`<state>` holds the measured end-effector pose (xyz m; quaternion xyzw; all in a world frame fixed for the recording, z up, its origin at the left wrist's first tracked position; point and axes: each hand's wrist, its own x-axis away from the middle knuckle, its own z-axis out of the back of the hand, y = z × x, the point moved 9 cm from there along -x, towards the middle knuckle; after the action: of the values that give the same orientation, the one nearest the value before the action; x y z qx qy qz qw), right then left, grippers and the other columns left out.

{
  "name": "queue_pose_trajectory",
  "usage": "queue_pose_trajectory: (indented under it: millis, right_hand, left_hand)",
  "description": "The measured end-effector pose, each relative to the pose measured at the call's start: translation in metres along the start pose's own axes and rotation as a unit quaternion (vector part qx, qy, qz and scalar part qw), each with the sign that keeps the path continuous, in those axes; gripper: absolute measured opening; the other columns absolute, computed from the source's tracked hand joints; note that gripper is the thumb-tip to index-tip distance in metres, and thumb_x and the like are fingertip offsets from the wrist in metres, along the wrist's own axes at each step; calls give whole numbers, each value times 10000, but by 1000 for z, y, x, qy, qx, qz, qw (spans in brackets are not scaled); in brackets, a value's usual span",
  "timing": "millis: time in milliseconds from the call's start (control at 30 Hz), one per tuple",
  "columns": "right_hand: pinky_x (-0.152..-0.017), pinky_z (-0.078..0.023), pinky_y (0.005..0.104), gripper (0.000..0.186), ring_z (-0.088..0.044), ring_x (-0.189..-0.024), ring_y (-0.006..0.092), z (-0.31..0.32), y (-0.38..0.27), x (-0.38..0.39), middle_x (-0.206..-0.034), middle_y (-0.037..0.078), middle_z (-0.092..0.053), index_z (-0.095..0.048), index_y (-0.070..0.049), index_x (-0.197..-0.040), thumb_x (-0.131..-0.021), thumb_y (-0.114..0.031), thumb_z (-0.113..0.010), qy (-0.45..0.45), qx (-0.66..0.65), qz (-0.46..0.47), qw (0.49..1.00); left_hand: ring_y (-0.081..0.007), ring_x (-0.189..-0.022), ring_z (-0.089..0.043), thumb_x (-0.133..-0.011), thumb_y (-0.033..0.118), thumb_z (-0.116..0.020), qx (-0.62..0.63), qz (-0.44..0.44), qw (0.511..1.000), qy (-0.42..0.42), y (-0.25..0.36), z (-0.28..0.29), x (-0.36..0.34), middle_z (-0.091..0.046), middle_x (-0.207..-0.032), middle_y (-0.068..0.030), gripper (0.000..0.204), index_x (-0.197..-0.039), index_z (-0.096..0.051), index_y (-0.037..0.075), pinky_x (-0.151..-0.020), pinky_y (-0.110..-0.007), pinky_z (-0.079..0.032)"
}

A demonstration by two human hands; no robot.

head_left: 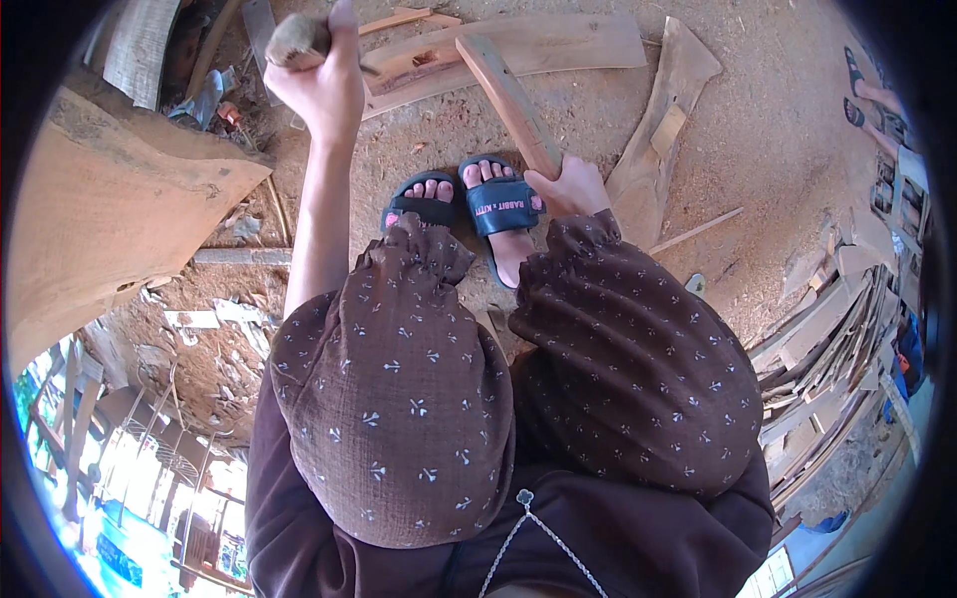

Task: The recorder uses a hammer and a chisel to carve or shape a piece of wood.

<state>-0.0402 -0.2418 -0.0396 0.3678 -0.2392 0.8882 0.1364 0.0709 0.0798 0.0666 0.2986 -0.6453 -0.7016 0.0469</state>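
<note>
My left hand (324, 95) is raised at the upper left, closed around a blunt, brownish-grey piece (297, 42) that looks like wood; most of it is hidden in the grip. At the upper middle, my right hand (573, 186) grips the near end of a narrow wooden strip (508, 100). The strip slants away to the far left, its far end over a wide curved board (518, 50) on the ground. Just left of the right hand are my feet in dark sandals (503, 204). My knees, in brown patterned trousers, are bent below both hands.
A large wooden slab (150, 189) rises at the left. Right of the strip lies a forked flat board (658, 130). Thin offcuts (827, 349) are heaped at the right, and wood scraps litter the sawdust-covered ground. Another person's legs (877, 110) show at the far right.
</note>
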Motion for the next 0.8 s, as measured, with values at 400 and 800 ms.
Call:
queue_pose_trajectory:
  millis: [400,800]
  right_hand:
    - [-741,-530,428,578,-665,-817,411,-8,11,-13,-794,270,-661,-648,77,-960,-712,-444,-669,51,14,25,998]
    - [-789,-527,429,654,-662,-890,404,-4,5,-6,-891,294,-659,-628,101,-989,-701,-486,-663,13,18,11,1000]
  left_hand:
    - [-81,-548,-571,-860,99,-710,44,17,999,4,-41,-31,21,-622,-620,-26,169,-745,-626,8,-530,-234,-482]
    - [-65,-594,-568,-862,116,-711,15,18,993,-118,-31,-51,27,-633,-658,-11,142,-788,-641,17,-562,-222,-478]
